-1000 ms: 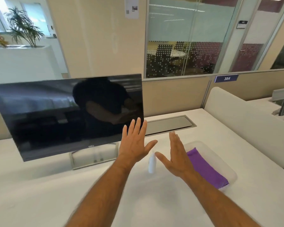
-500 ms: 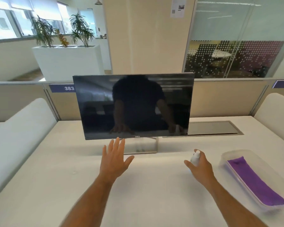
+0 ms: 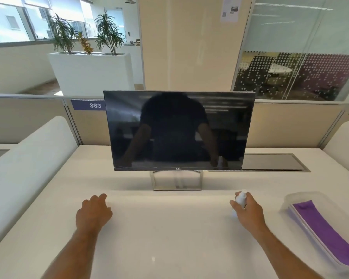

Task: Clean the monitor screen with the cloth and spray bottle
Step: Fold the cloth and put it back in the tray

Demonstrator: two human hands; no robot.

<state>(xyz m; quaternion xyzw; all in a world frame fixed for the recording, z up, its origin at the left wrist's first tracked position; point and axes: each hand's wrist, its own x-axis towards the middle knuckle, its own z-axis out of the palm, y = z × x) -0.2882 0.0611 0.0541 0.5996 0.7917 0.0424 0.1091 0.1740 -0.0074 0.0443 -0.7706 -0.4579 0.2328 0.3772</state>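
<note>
Head-camera view, looking down across a white desk point(image 3: 169, 238) at a dark, switched-off monitor point(image 3: 178, 129) standing upright on a thin metal stand point(image 3: 177, 181) near the back edge. The right hand point(image 3: 248, 213) is wrapped around a small white spray bottle point(image 3: 240, 200), fingers closed on its body, nozzle end poking up above the knuckles; whether its base touches the desk cannot be told. The left hand point(image 3: 94, 211) rests on the desk well to the left, fingers loosely curled, holding nothing. A purple cloth point(image 3: 326, 232) lies flat in a clear plastic tray point(image 3: 290, 198) at the right, just beside the bottle hand.

The bottle looks light and rigid, probably smooth plastic, best held around the middle with a finger free for the pump. The cloth seems soft and limp; pinching one end should lift it. The screen is glossy and likely fragile, so light pressure suits it.

Hidden: the bottle's lower half behind the fingers, and the tray's near corner, cut off by the frame. Reflections mask any smudges on the screen.
</note>
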